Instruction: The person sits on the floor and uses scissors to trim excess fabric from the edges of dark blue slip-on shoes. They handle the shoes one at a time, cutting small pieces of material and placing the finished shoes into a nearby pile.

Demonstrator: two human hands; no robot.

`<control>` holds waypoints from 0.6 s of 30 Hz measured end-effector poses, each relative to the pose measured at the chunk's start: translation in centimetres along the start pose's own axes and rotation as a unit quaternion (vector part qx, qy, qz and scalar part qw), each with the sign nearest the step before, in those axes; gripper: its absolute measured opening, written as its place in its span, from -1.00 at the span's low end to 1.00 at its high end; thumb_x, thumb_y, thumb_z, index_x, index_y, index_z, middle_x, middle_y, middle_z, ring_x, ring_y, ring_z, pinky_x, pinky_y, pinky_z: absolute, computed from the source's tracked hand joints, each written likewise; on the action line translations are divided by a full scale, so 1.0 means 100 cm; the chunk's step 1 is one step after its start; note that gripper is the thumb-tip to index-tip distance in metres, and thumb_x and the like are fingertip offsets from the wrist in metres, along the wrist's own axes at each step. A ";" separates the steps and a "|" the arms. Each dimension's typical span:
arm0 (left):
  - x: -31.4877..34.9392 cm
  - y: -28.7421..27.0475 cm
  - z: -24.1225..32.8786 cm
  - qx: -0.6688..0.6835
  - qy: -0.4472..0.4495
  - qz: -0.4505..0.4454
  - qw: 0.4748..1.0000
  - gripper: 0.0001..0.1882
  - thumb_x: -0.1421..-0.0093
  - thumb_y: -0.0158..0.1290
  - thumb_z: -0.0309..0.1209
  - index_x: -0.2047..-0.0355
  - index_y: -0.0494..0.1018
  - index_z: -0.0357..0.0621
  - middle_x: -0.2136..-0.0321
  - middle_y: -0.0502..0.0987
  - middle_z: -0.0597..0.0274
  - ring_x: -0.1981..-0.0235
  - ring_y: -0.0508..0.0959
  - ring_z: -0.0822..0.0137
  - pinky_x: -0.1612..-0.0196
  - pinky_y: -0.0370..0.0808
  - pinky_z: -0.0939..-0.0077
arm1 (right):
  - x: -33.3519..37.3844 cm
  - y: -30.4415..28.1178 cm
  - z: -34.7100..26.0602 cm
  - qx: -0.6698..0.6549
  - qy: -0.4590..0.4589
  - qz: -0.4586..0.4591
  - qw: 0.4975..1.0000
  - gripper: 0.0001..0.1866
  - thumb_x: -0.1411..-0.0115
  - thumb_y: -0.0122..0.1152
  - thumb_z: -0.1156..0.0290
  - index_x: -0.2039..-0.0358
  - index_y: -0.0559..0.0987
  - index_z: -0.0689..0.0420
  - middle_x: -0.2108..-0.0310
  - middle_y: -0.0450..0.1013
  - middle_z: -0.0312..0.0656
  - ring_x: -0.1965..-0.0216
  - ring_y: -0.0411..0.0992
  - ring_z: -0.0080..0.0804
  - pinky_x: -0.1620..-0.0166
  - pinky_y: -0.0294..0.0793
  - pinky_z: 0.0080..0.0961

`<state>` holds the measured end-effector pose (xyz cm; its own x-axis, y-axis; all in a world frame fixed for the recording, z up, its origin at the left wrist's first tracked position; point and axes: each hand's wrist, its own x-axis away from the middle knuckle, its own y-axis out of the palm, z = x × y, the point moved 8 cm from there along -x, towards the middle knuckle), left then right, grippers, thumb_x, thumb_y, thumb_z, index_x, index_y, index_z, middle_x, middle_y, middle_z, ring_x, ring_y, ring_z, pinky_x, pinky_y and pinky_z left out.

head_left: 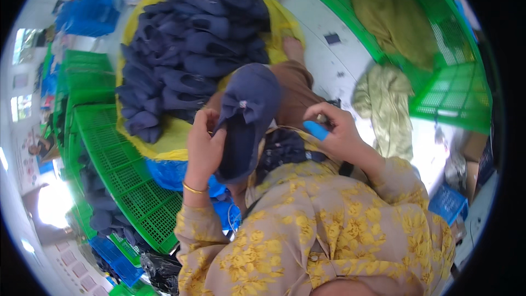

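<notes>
My left hand (204,145) grips a dark navy cloth slipper (256,87) by its side, the thumb at the opening. Its rounded toe points away from me, and a bow with a small pale ornament sits on the upper. To the right, apart from the slipper, my right hand (342,134) has its fingers curled together. A blue wrap (316,130) covers one of its digits. Something small and dark shows between those fingers, too small to name. Dark navy pieces (287,151) lie on my lap below the slipper.
Ahead, a yellow sack (164,149) is piled with navy slippers (192,49). Green crates (123,170) stand at the left. A large green basket (457,96) at the right holds olive cloth; another pale green cloth (386,109) hangs over its near edge. A blue crate (446,204) sits lower right.
</notes>
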<state>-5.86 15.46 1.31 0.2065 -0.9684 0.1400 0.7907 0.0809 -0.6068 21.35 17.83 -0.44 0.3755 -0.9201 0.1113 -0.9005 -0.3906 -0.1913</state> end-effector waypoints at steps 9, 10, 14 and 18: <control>0.053 -0.020 -0.006 0.017 -0.029 0.263 0.964 -0.80 -0.06 0.00 -0.54 0.27 0.31 -0.27 0.41 0.42 -0.07 0.34 0.47 -0.01 0.23 0.41 0.24 | -0.041 0.097 -0.051 0.118 -0.064 -0.046 0.990 -0.43 0.00 0.42 0.31 0.03 0.34 0.09 0.44 0.39 -0.18 0.49 0.37 -0.37 0.36 0.38 -0.42; 0.055 -0.015 -0.008 0.056 -0.039 0.259 0.963 -0.82 -0.08 0.02 -0.52 0.29 0.30 -0.26 0.45 0.37 0.03 0.41 0.41 0.16 0.28 0.40 0.32 | -0.047 0.106 -0.042 0.084 -0.077 -0.028 0.993 -0.46 -0.03 0.37 0.38 0.01 0.32 0.11 0.33 0.47 -0.09 0.38 0.47 -0.22 0.27 0.45 -0.37; 0.081 -0.027 -0.030 0.076 -0.071 0.238 0.966 -0.76 -0.15 0.10 -0.43 0.26 0.29 -0.21 0.49 0.41 0.01 0.48 0.45 0.14 0.38 0.40 0.33 | -0.046 0.136 -0.038 0.071 -0.101 -0.068 0.990 -0.68 -0.09 0.10 0.61 0.11 0.38 0.19 0.31 0.45 -0.09 0.36 0.46 -0.28 0.22 0.44 -0.42; 0.084 -0.048 -0.045 0.265 -0.076 0.209 0.938 -0.81 -0.25 0.09 -0.37 0.30 0.36 -0.22 0.50 0.42 0.31 0.47 0.36 0.52 0.40 0.35 0.54 | -0.035 0.155 -0.055 0.017 -0.097 -0.135 0.986 -0.71 -0.09 0.06 0.65 0.14 0.38 0.21 0.36 0.40 -0.15 0.41 0.37 -0.41 0.26 0.38 -0.52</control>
<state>-10.50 5.88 1.92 0.6101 -0.7844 0.1116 0.7898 0.5909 -0.1646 4.86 15.14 1.56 0.6386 -0.7691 -0.0250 -0.7550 -0.6200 -0.2134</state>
